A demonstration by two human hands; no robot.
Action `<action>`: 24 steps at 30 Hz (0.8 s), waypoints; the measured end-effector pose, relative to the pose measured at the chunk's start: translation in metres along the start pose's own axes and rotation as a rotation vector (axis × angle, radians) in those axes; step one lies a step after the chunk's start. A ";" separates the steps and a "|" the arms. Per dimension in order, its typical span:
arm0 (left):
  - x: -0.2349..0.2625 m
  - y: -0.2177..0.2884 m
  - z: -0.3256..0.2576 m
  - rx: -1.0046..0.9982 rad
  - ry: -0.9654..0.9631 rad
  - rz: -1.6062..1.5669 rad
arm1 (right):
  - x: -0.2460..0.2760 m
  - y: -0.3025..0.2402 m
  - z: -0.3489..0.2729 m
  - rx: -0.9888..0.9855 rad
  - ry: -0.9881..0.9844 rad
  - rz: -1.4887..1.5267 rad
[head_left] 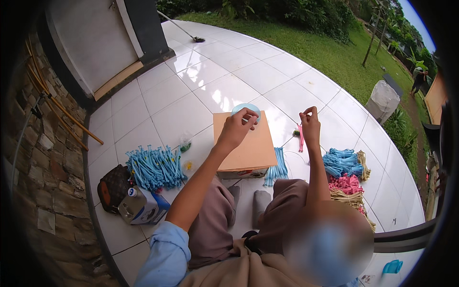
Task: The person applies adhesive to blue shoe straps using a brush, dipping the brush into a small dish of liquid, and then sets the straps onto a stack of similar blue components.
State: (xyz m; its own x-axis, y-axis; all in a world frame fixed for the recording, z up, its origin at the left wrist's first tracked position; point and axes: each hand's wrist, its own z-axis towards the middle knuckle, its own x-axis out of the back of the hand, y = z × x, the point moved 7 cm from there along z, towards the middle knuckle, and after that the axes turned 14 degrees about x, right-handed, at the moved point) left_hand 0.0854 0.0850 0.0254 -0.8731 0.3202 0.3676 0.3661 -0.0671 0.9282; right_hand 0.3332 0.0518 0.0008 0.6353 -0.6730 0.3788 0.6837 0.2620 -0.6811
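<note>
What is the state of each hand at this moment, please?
Left hand: curled at the pale blue dish; whether it holds anything cannot be told.
Right hand: curled near the pink strands; any grip on them cannot be told.

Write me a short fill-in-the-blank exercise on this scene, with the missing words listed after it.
1. The left hand is over the flat tan cardboard sheet, by the round translucent dish coloured pale ____.
2. On the person's right, the cord bundles between the light-blue bundles and the beige bundles are ____.
3. The grey plastic jug with a blue-and-white label is on the person's ____ side.

Missing words: blue; pink; left.
</note>
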 end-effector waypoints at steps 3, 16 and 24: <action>-0.032 -0.058 0.016 0.049 -0.002 0.297 | -0.022 -0.003 -0.009 0.001 -0.178 0.190; -0.286 -0.130 0.025 -0.231 -0.582 1.223 | -0.015 0.187 -0.141 -0.093 -1.071 -0.660; -0.308 -0.253 -0.014 0.041 -0.162 0.464 | -0.067 0.262 -0.208 -0.585 -1.007 -0.351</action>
State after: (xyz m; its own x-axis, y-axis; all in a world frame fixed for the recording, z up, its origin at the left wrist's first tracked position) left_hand 0.2571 -0.0101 -0.3217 -0.5547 0.4084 0.7250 0.7199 -0.2014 0.6643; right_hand 0.3946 0.0214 -0.3335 0.6203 0.2620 0.7393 0.7746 -0.3531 -0.5247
